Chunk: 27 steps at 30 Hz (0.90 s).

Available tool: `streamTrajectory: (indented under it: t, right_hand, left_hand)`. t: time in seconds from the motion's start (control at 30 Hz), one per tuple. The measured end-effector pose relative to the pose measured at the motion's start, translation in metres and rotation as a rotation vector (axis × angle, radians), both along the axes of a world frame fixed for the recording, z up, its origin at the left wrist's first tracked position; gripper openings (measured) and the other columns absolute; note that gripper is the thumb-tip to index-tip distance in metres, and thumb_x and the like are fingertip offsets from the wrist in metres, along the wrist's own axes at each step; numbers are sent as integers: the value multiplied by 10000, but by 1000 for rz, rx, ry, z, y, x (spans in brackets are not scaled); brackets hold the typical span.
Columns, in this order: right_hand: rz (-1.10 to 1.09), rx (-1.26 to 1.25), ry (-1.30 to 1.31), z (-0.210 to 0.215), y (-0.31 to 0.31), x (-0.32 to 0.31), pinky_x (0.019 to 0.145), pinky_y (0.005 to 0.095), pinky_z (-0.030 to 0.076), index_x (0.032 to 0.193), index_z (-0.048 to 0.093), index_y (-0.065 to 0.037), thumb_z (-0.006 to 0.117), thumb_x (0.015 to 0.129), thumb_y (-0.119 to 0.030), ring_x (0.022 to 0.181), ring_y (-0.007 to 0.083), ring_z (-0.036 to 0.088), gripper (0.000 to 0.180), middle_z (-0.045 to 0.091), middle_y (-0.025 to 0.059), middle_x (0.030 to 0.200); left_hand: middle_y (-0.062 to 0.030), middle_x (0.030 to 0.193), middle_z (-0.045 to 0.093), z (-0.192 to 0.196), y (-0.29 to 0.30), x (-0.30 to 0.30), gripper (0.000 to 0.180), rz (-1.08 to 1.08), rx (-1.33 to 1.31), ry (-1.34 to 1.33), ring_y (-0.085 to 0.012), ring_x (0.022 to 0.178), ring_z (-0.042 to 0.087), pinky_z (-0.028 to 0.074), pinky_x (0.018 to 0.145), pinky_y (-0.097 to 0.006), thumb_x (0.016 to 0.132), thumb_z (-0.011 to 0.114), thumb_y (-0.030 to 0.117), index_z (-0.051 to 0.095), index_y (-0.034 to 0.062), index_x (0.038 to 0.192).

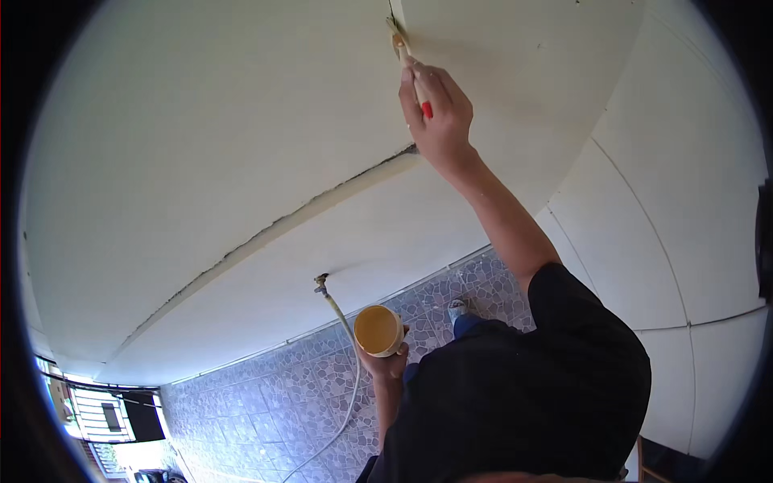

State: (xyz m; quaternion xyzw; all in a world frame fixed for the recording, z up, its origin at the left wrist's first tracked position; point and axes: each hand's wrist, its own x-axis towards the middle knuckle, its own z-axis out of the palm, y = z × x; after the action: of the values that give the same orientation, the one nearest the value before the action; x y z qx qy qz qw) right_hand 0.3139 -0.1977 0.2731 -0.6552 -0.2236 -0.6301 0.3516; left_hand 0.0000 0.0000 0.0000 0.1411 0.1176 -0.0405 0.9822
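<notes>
My right hand is raised against the pale wall, its fingers closed round the handle of a paintbrush with a red handle end. The bristles touch the wall by a dark vertical crack near the top of the view. Low in front of my body, my left hand grips a round tub from beneath and the side. Its inside looks yellowish; how full it is I cannot tell.
A brass tap sticks out of the wall, with a pale hose running down to the patterned tile floor. A rough-edged ledge crosses the wall. White panels stand at right; a barred gate lies far left.
</notes>
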Motion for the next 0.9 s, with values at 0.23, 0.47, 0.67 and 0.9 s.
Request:
streamTrajectory:
  t: [0.23,0.47,0.67,0.9]
  right_hand:
    - [47,-18,150,-47,-7,-12,513,345,487,1032,676,84,713,892,35,591,232,595,153,640,135,809]
    - [72,57,92,-12,-27,-31,492,318,460,1043,697,59,708,907,33,572,212,602,139,644,124,777]
    - [512,316,566,-6,-26,-73,547,234,524,1029,698,50,712,973,-78,646,83,675,140,721,71,759]
    - [923,79,1072,-3,-43,-161,539,221,519,948,665,45,706,973,-90,623,94,669,144,682,78,712]
  left_hand:
    - [-224,1226,657,0,-17,37,576,14,37,89,-441,961,693,553,481,-358,1025,405,540,553,115,1384]
    - [-219,1210,673,2,-9,44,596,-12,83,86,-439,958,707,550,470,-343,1021,386,543,557,93,1373]
    - [-150,1041,712,40,-21,57,535,-3,156,95,-337,827,745,563,421,-332,1056,351,470,594,48,1276]
    - [-95,923,709,76,-20,75,501,2,240,64,-232,665,711,523,408,-311,1061,360,470,636,71,1184]
